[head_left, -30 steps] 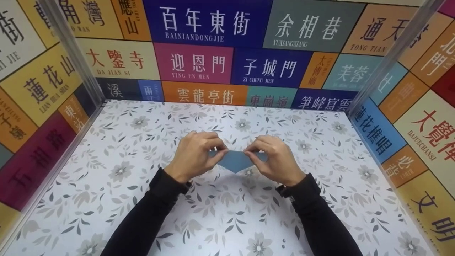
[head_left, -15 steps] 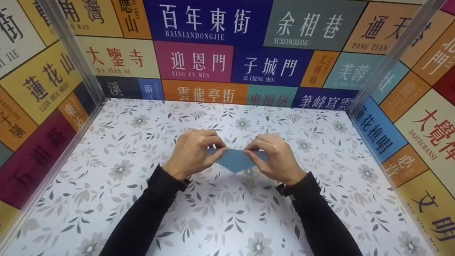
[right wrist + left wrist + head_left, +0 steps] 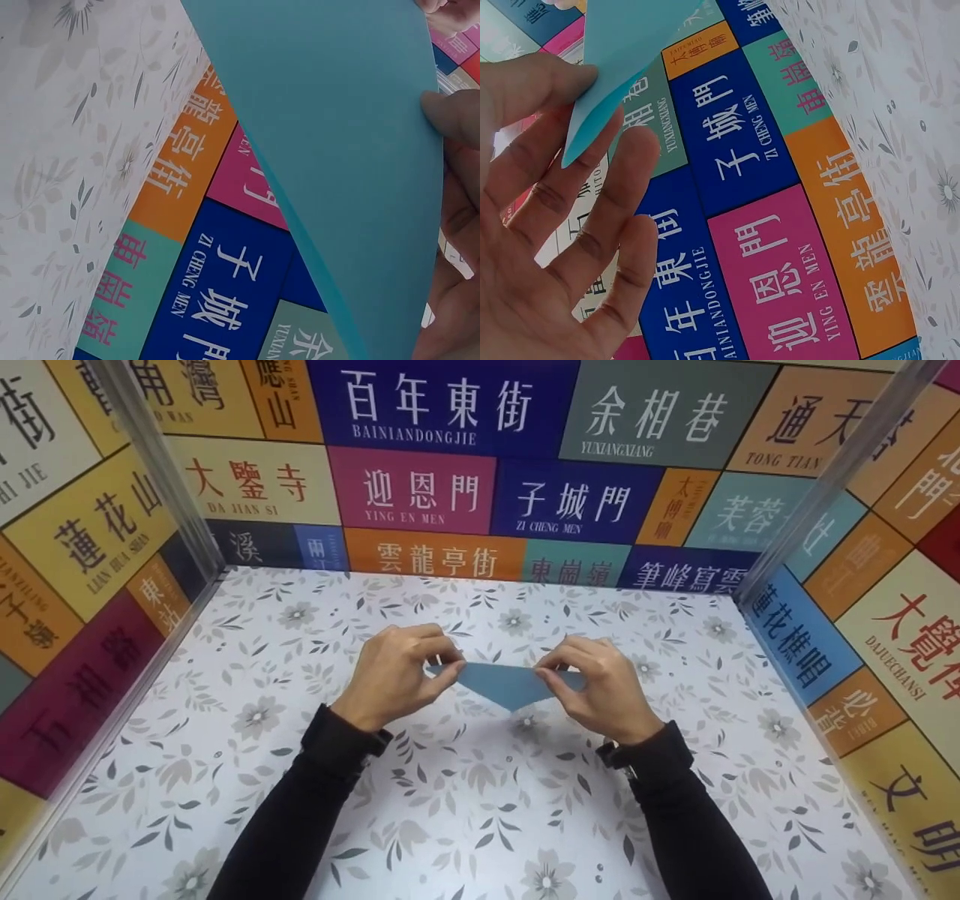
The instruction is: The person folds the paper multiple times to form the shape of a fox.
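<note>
A blue sheet of paper (image 3: pixel 501 684), folded into a triangle, is held above the table with its point hanging down toward the person. My left hand (image 3: pixel 396 675) pinches its top edge near the left corner between thumb and fingers. At the right part of the same edge, my right hand (image 3: pixel 604 686) pinches it the same way. Seen from the left wrist, the paper corner (image 3: pixel 592 112) shows slightly parted layers under the thumb, the other fingers spread loosely below. The right wrist view shows the smooth broad face of the paper (image 3: pixel 330 127) with the thumb on its edge.
Beneath the hands lies a white tabletop (image 3: pixel 450 825) printed with grey flowers and leaves. Upright panels of colourful street-name signs (image 3: pixel 442 405) enclose the back and both sides. Clear strips (image 3: pixel 825 487) run along the panel corners. Black sleeves (image 3: pixel 292 810) cover the forearms.
Both hands have moved apart and slightly up, so a longer stretch of the paper's top edge shows between them. Each hand keeps its pinch on the paper.
</note>
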Tool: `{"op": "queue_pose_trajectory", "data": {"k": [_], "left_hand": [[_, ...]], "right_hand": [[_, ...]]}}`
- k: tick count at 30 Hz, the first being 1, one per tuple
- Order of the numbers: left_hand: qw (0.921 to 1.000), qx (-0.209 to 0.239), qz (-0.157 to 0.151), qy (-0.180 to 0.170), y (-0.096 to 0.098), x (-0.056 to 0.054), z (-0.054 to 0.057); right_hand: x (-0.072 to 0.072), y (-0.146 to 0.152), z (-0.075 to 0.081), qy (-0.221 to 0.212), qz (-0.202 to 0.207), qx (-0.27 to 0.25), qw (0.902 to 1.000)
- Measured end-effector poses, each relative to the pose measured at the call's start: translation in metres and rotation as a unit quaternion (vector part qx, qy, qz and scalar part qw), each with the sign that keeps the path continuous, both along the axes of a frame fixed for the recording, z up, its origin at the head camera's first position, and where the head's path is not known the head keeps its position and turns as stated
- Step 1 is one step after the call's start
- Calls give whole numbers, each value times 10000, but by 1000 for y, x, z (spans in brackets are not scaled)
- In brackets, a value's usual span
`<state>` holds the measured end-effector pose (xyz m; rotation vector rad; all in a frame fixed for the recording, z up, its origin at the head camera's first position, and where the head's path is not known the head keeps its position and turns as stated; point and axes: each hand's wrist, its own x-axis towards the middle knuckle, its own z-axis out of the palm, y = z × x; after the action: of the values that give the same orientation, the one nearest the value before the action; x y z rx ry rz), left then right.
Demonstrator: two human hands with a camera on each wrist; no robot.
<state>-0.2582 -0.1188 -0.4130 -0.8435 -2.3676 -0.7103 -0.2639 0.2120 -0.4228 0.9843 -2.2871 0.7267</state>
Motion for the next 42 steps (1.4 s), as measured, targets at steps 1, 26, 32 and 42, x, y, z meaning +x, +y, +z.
{"op": "queue_pose_trajectory", "data": {"k": [1, 26, 32, 42], "left_hand": [[10000, 12, -15, -2, 0, 0, 1], [9977, 337, 522, -289, -33, -6, 14], [9968, 371, 578, -398, -37, -7, 14], [9965, 426, 572, -443, -32, -5, 16]], "right_hand": [[0, 0, 0, 22, 8, 7, 10000], [-6, 24, 4, -60, -238, -154, 9996], [-8, 29, 7, -86, -310, -196, 9993], [-8, 28, 6, -50, -272, -209, 9994]]}}
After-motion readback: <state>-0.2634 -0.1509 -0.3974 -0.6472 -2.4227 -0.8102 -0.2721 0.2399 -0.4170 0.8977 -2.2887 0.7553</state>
